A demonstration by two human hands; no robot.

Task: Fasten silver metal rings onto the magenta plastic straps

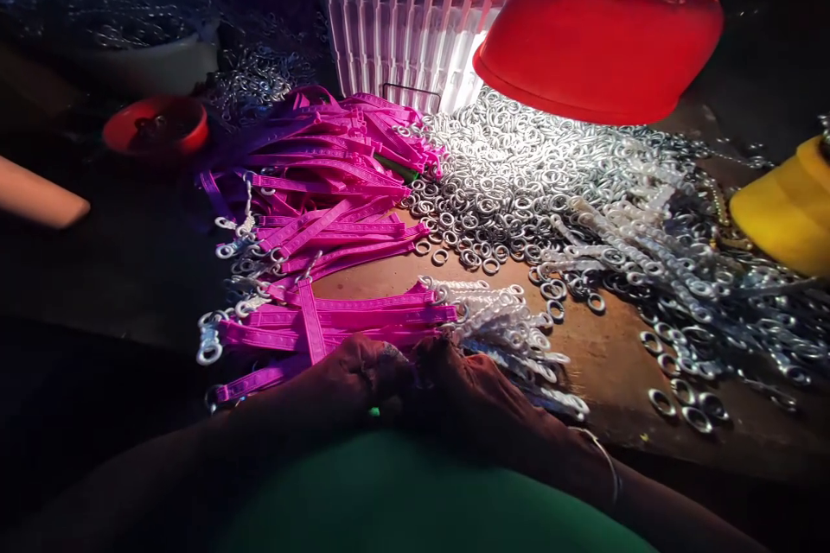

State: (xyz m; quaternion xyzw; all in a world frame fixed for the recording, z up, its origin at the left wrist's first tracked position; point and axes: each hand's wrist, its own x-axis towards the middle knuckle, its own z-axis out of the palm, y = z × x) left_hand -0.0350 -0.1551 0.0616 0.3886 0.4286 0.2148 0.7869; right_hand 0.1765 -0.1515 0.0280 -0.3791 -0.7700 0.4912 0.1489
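Note:
My left hand (371, 370) and my right hand (462, 382) meet close to my body at the table's front edge. Both have bent, closed fingers with the tips drawn together. They are in shadow, and whatever is between the fingertips is too dark to make out. Just beyond them lie pink stitched straps (337, 313), several with metal rings and white braided cord at their left ends. One pink strap (310, 320) crosses over the others, near my left hand. Beside my right hand is a bundle of white braided cords (512, 320) with rings.
A large heap of metal rings (519, 164) lies under a red lamp (603, 52). More pink straps (324, 147) are piled before a ribbed white panel (415, 17). A red bowl (156, 128) stands left, a yellow container (788, 207) right. Loose rings (687, 402) lie front right.

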